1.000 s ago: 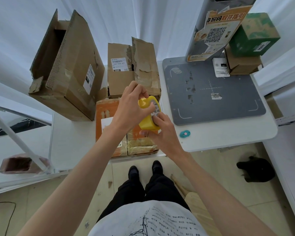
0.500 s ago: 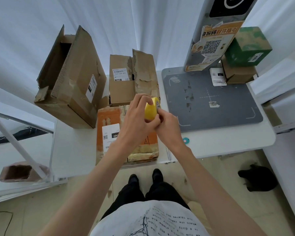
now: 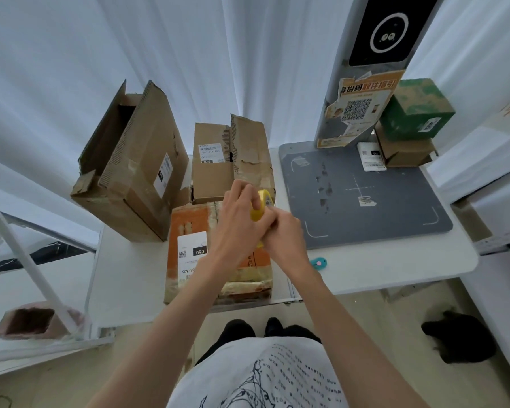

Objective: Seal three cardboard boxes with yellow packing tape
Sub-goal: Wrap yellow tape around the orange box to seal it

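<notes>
Both hands have drawn closer together over the last second, and the view has tilted up so more of the scanner post shows; my left hand (image 3: 239,219) curls its grip round the yellow tape roll (image 3: 259,206), and my right hand (image 3: 283,234) presses against its near side with the fingers bunched, apparently picking at the tape end, though I cannot see the end itself; the roll hangs above the far end of the orange box (image 3: 189,245), just in front of the middle box (image 3: 212,169).

I judge the task barely begun; no yellow strip shows on any box; the orange box lies flat with old clear tape on its near end; the middle box stands with a torn flap up; the large box (image 3: 136,172) at the far left leans with its mouth open; all three are left to do.

For room, the orange box reaches right to the near edge of the bench (image 3: 124,278), so pulling tape toward me risks nudging it off; the grey scanner pad (image 3: 365,201) to the right gives flat open space; a small teal cutter (image 3: 318,262) sits near the bench's front edge, just right of my right wrist; the large box crowds the left side, close beside the orange one.
</notes>
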